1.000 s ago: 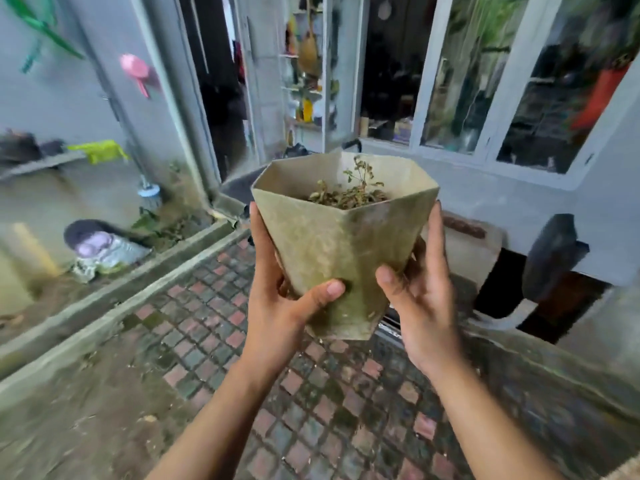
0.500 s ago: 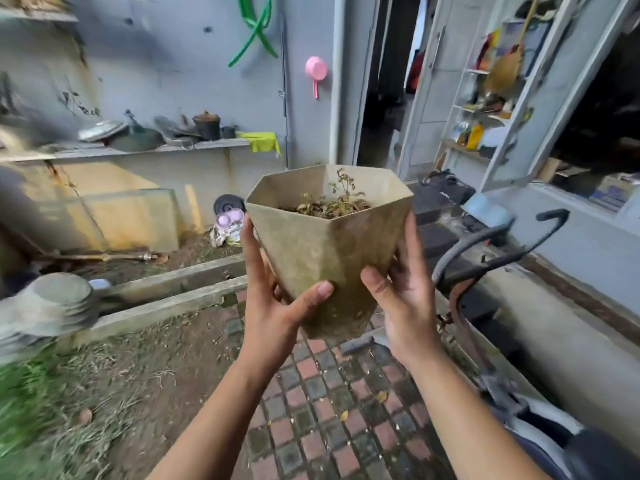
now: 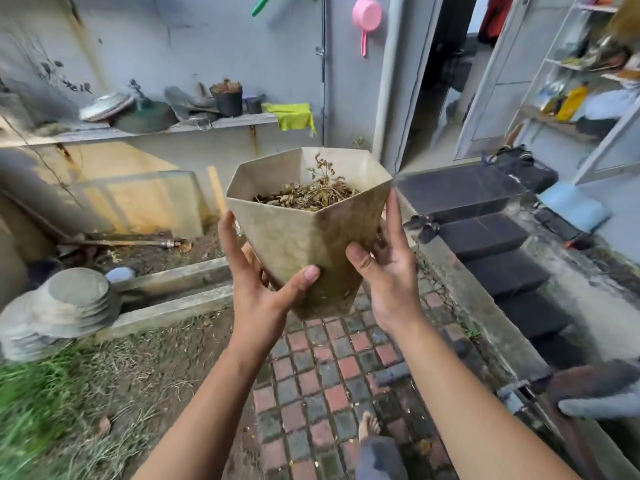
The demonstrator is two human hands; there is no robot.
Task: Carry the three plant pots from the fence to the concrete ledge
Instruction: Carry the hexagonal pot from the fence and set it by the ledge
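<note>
Beige and stained, the plant pot (image 3: 304, 237) has flat angled sides and is held up in the air in front of the person, above the brick paving (image 3: 322, 382). The left hand (image 3: 263, 289) grasps its lower left side, with the thumb pressed on the front face. The right hand (image 3: 388, 271) grasps the right side, fingers stretched upward along the wall of the pot. Inside the pot there are dry brown leaves and a thin dried plant (image 3: 320, 188). Behind, a concrete ledge (image 3: 138, 131) runs along the grey wall and carries a dark pot (image 3: 227, 98), some metal lids and a yellow-green cloth (image 3: 292, 116). A pink scoop (image 3: 366, 19) hangs on the wall. At the left, a stack of grey round lids (image 3: 59, 306) stands near the grass
</note>
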